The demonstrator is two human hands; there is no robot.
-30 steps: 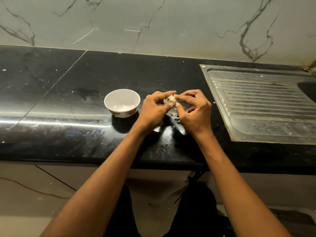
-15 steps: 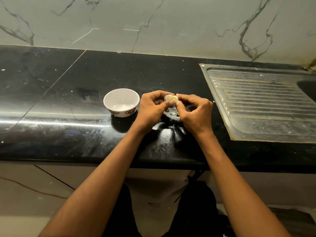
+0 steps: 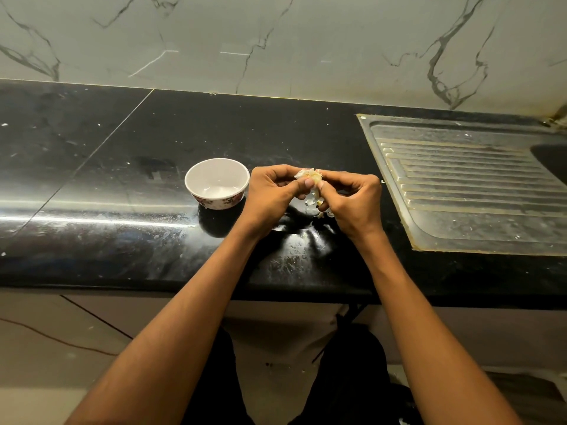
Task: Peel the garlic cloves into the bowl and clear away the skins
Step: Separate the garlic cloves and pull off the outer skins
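Currently listed, largest first. Countertop [image 3: 129,179]: black polished stone, scuffed and speckled, spanning the width. Drainboard [image 3: 472,191]: ribbed steel, set into the right end, well apart from the work. Bowl [image 3: 217,183]: white, floral band outside, upright, just left of the hands; no clove shows inside it, so by this view nothing has yet been delivered. Left hand [image 3: 271,196]: fingers curled, thumb and forefinger pinching the garlic clove from its left side. Right hand [image 3: 352,200]: fingers curled, thumb and fingertips pinching the same clove from its right, apparently picking at the skin. Garlic clove [image 3: 310,179]: held above the counter between the two hands, right of the bowl, partly bare with papery skin lifting at its far edge. Skins [image 3: 319,210]: a few pale scraps on the counter below and between the hands, partly hidden. Judgement: early stage; first clove mid-peel, drop into bowl pending, skins uncollected. Whether further cloves remain cannot be told.
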